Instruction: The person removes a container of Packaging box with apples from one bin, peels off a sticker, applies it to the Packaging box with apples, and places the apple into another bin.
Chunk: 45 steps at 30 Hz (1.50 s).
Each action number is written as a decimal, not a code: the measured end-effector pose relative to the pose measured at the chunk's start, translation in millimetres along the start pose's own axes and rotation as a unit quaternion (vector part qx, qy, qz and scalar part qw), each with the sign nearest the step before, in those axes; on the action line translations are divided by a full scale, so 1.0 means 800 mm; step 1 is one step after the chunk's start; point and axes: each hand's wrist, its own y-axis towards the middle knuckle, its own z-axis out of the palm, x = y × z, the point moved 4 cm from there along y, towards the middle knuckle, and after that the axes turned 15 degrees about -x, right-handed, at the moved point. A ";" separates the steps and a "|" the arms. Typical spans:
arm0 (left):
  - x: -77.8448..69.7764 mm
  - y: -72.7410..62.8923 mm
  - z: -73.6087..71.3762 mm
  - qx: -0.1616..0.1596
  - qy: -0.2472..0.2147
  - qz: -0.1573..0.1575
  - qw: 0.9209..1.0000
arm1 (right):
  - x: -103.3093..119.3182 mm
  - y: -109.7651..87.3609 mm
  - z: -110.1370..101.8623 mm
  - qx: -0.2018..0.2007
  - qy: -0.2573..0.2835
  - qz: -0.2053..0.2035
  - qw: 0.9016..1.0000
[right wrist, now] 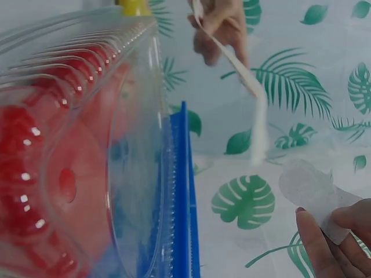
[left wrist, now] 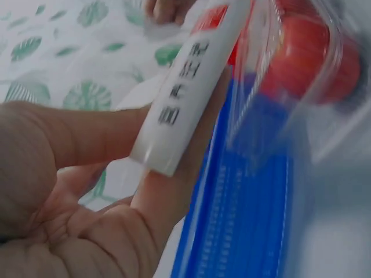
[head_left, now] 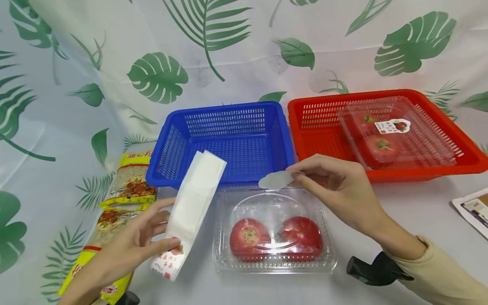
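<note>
My left hand [head_left: 133, 239] pinches a folded strip of white label stickers [head_left: 196, 199] between thumb and fingers. Red print shows at the strip's lower end, and dark characters in the left wrist view. Between thumb and fingertips, my right hand [head_left: 341, 192] holds a single sticker [head_left: 276, 180] with a wavy edge. Its plain greyish back faces the head camera. Below that sticker sits a lidded clear plastic box [head_left: 274, 267] on the table. Two round red fruits, a left one [head_left: 249, 239] and a right one [head_left: 303, 237], lie inside it.
A blue basket [head_left: 228, 146] stands behind the box. In the red basket [head_left: 314, 148] at its right lies another clear box [head_left: 427, 144] of red fruits bearing a printed label [head_left: 392, 126]. Yellow food packets [head_left: 129, 182] lie at the left, and a flat packet [head_left: 474, 212] at the far right.
</note>
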 end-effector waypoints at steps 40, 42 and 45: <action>0.110 0.001 0.006 -0.103 0.238 -0.105 0.960 | -0.007 -0.011 0.022 0.070 0.005 0.023 0.997; 0.105 0.003 0.009 -0.114 0.255 -0.103 0.954 | -0.007 -0.012 0.024 0.074 0.004 0.025 0.997; 0.091 0.005 0.011 -0.137 0.291 -0.098 0.942 | -0.007 -0.014 0.024 0.076 -0.001 0.026 0.997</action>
